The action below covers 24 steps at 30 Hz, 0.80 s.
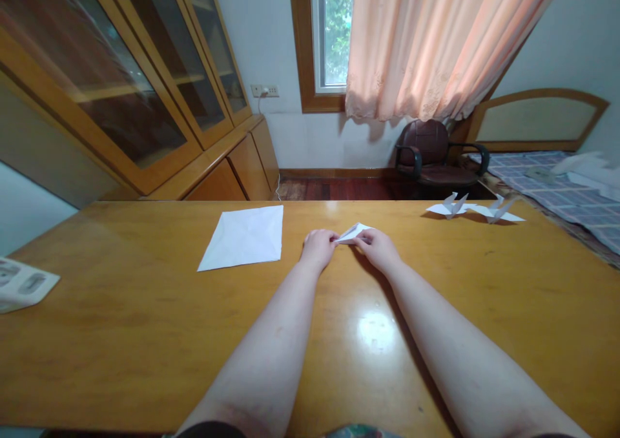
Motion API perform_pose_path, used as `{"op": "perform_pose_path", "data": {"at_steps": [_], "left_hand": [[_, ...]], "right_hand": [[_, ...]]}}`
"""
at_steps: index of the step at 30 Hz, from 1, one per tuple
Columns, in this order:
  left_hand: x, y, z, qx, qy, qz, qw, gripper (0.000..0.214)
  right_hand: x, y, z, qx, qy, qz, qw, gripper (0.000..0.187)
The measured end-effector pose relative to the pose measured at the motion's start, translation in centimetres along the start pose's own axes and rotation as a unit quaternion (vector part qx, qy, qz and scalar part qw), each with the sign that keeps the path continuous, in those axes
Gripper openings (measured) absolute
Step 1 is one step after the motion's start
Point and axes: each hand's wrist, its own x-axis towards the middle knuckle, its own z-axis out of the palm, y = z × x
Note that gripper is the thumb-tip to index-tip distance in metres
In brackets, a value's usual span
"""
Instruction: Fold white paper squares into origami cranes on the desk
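Between my hands, near the table's far edge, is a small piece of folded white paper (352, 231), its layers partly raised. My left hand (318, 247) pinches its left corner. On the other side my right hand (378, 247) grips the right part between thumb and fingers, hiding some of it. A square white sheet (245, 236) with faint creases lies flat to the left of my left hand. Two finished paper cranes, a nearer-to-centre crane (450, 207) and an outer crane (496, 210), stand side by side at the far right.
The wooden table (159, 341) spans the view. At its left edge lies a white printed object (26, 285), cut off by the frame. Beyond stand a glass-door cabinet (194, 141), a brown armchair (429, 150) and a bed (552, 179) to the right.
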Motion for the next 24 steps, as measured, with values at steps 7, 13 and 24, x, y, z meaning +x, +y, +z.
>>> {"op": "perform_pose_path", "data": {"at_steps": [7, 13, 24], "left_hand": [[0.1, -0.4, 0.0, 0.009, -0.004, 0.017, 1.0, 0.023], [0.3, -0.6, -0.1, 0.01, -0.014, 0.026, 1.0, 0.024], [-0.5, 0.7, -0.2, 0.027, 0.005, 0.055, 0.998, 0.015]], "right_hand": [[0.2, -0.1, -0.1, -0.028, 0.0, 0.035, 0.999, 0.027], [0.3, -0.2, -0.3, -0.07, 0.007, 0.068, 0.995, 0.032], [0.6, 0.3, -0.4, -0.105, 0.039, 0.052, 0.992, 0.028]]}}
